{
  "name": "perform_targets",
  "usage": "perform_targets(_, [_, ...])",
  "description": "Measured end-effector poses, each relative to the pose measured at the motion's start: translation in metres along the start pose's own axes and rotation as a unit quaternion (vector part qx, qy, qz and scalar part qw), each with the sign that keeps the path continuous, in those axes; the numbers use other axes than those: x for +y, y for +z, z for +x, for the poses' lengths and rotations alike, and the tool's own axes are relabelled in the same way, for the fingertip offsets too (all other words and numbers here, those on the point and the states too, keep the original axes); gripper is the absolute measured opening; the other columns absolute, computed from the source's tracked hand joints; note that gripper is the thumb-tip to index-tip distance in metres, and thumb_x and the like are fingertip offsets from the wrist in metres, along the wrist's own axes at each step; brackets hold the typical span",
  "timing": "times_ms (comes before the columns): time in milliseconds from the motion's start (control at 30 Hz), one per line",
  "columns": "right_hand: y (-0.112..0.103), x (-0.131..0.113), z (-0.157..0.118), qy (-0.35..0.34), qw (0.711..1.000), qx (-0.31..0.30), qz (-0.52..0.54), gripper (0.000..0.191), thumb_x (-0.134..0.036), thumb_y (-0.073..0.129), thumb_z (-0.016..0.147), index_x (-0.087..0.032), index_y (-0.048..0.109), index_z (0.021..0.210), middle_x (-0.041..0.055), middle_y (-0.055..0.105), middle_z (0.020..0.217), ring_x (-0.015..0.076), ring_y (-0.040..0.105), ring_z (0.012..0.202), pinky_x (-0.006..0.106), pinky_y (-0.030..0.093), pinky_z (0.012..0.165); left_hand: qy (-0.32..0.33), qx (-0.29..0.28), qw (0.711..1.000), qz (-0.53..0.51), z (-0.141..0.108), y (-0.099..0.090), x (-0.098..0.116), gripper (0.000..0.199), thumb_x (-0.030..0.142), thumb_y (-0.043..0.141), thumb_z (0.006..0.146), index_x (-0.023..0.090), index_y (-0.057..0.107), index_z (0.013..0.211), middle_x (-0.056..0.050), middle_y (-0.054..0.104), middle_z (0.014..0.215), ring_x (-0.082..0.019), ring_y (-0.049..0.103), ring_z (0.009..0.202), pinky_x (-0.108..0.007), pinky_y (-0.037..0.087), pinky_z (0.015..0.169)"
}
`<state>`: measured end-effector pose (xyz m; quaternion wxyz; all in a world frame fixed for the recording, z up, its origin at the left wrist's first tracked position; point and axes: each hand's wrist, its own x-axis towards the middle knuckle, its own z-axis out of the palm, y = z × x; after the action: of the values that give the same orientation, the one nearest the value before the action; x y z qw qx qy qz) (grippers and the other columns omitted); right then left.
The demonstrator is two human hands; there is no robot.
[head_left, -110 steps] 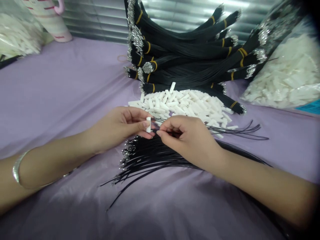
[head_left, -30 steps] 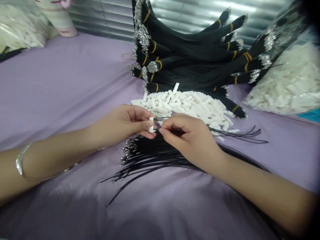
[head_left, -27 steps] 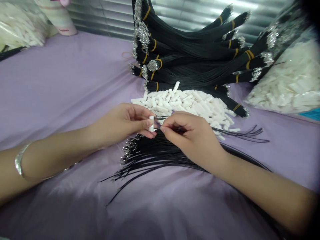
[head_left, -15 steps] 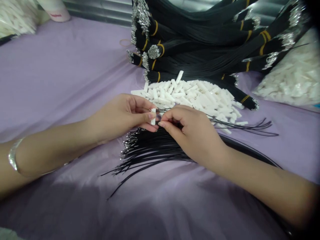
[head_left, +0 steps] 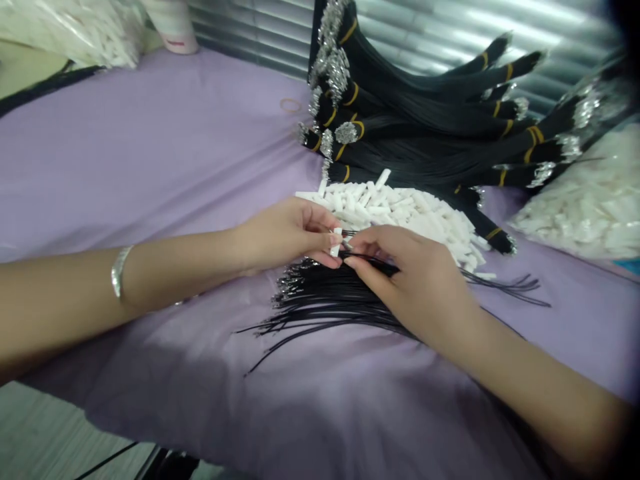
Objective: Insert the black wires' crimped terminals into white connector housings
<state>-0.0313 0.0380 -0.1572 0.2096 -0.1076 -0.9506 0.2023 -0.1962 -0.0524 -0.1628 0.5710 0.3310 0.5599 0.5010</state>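
My left hand (head_left: 287,233) pinches a small white plastic connector housing (head_left: 336,244) upright between thumb and fingers. Several black wires trail to the right from the housing and pass behind my right hand (head_left: 417,270). The right thumb and index finger are closed on a black wire (head_left: 373,256) just right of the housing; whether its tip has entered the housing I cannot tell. Below both hands, a spread of loose black wires (head_left: 340,299) with silver terminals at their left ends lies on the purple cloth. Behind the hands is a heap of white connector housings (head_left: 417,215).
Bundles of black wire (head_left: 425,120) tied with yellow bands are stacked at the back. A clear bag of white pieces (head_left: 590,200) stands at the right, another bag (head_left: 85,30) at the far left beside a white cup (head_left: 173,27). A rubber band (head_left: 290,105) rests on the purple cloth (head_left: 150,140).
The view has tilted and shifted, so the scene sits further right and lower, and some floor shows at lower left. Both hands remain together at the housing, fingers still closed.
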Motion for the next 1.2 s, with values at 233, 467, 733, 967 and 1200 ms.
perform_targets(233, [0.018, -0.012, -0.001, -0.084, 0.994, -0.065, 0.009, 0.009, -0.018, 0.057, 0.084, -0.019, 0.066, 0.086, 0.0046, 0.059, 0.095, 0.0183, 0.051, 0.093, 0.038, 0.039, 0.085, 0.006, -0.001, 1.000, 0.021, 0.001, -0.003, -0.003, 0.006, 0.009, 0.056, 0.081, 0.010, 0.061, 0.084, 0.001, 0.066, 0.074, -0.006, 0.061, 0.066, -0.015, 0.048, 0.066])
perform_targets(467, [0.014, -0.011, 0.001, -0.001, 0.976, -0.043, 0.213, 0.004, -0.016, 0.061, 0.081, -0.016, 0.065, 0.081, 0.0034, 0.064, 0.092, 0.0116, 0.058, 0.090, 0.029, 0.046, 0.087, 0.002, -0.001, 1.000, 0.013, -0.002, -0.003, 0.000, 0.004, 0.011, 0.059, 0.079, 0.012, 0.062, 0.080, 0.003, 0.063, 0.068, -0.006, 0.060, 0.062, -0.015, 0.048, 0.063])
perform_targets(733, [-0.005, -0.003, -0.002, 0.077, 0.988, -0.005, 0.137, 0.007, -0.013, 0.050, 0.085, -0.016, 0.056, 0.082, -0.0005, 0.059, 0.076, 0.0079, 0.054, 0.068, 0.019, 0.041, 0.062, 0.014, -0.010, 1.000, 0.009, -0.001, -0.004, -0.001, 0.005, 0.014, 0.061, 0.078, 0.015, 0.066, 0.082, -0.001, 0.067, 0.079, -0.013, 0.067, 0.076, -0.024, 0.055, 0.076])
perform_targets(967, [-0.001, 0.006, 0.003, 0.096, 0.989, -0.052, 0.099, 0.009, -0.013, 0.052, 0.080, -0.014, 0.058, 0.073, -0.0035, 0.054, 0.064, 0.0051, 0.045, 0.056, 0.019, 0.035, 0.057, 0.012, 0.008, 1.000, 0.018, -0.001, -0.004, -0.002, 0.007, 0.011, 0.063, 0.076, 0.014, 0.067, 0.082, -0.001, 0.068, 0.080, -0.013, 0.067, 0.073, -0.021, 0.056, 0.074])
perform_targets(1200, [0.004, 0.005, 0.003, 0.106, 0.988, -0.023, 0.109, 0.011, -0.016, 0.054, 0.079, -0.014, 0.062, 0.071, -0.0038, 0.056, 0.061, 0.0054, 0.044, 0.052, 0.020, 0.033, 0.055, 0.014, 0.007, 1.000, 0.017, -0.001, -0.003, -0.002, 0.007, 0.012, 0.064, 0.077, 0.014, 0.067, 0.083, -0.002, 0.069, 0.080, -0.012, 0.067, 0.073, -0.021, 0.056, 0.074])
